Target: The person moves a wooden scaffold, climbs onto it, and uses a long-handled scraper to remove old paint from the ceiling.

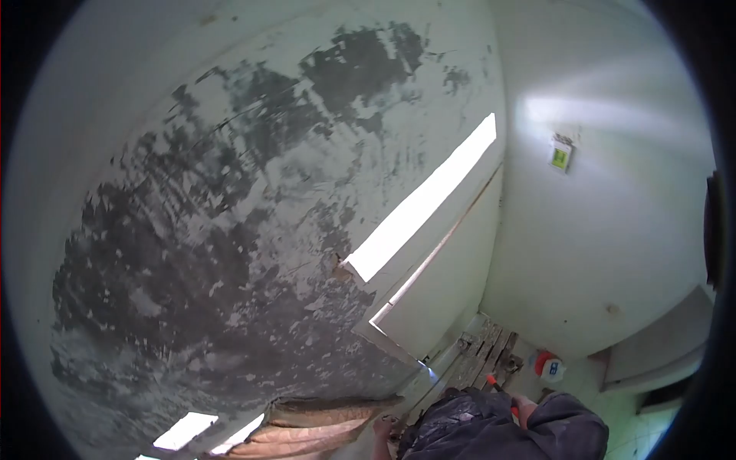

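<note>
At the bottom edge, my left hand (382, 428) is small and dim beside the dark clothing, next to a brownish sheet (307, 429). Its fingers are too unclear to tell whether they hold anything. To the right, my right hand (524, 408) is closed round an orange-and-black tool (492, 380), whose orange end points up and left. Clothing hides part of the tool.
A grey wall with patchy, scraped paint (230, 253) fills the left. Wooden planks (481, 353) lie beyond the clothing. A red-and-white container (550, 369) stands right of them. A switch box (560, 155) is on the right wall.
</note>
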The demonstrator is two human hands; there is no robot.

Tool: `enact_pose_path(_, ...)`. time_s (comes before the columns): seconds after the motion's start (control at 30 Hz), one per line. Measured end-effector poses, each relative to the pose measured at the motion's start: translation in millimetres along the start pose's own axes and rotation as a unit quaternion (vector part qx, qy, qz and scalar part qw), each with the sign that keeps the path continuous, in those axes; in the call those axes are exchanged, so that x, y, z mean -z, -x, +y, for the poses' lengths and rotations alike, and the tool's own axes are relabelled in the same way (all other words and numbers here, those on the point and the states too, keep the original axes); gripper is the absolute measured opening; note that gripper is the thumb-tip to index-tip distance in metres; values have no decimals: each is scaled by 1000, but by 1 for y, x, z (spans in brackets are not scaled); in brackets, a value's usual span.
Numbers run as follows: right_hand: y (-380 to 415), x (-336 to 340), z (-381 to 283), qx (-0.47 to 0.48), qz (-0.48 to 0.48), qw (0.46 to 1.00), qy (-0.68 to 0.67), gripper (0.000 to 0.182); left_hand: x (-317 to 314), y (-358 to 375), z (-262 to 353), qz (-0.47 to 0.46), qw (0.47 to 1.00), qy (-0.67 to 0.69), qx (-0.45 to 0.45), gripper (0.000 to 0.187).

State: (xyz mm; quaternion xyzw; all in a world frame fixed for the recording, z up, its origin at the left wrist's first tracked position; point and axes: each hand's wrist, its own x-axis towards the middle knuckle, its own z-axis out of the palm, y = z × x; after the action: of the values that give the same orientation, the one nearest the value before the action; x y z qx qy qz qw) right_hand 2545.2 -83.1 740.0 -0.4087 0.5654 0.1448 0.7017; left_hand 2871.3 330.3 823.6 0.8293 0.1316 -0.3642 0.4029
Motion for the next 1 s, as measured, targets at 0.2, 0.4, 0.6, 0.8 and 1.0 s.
enact_pose_path(0.2,28,-3,-15,13,47,996,-80,33,1,9,1,-83,995,-58,-5,38)
enact_pose_path(0.4,56,-22,-50,29,79,989,-123,35,23,39,0,-68,998,-4,15,33)
enact_pose_path(0.6,68,-55,-113,45,104,983,-146,37,38,57,2,-72,997,26,6,31)
enact_pose_path(0.8,92,-52,-138,55,129,978,-155,39,48,68,-5,-73,995,67,7,29)
enact_pose_path(1.0,86,-78,-160,305,315,897,-45,41,70,74,-12,-75,992,106,9,27)
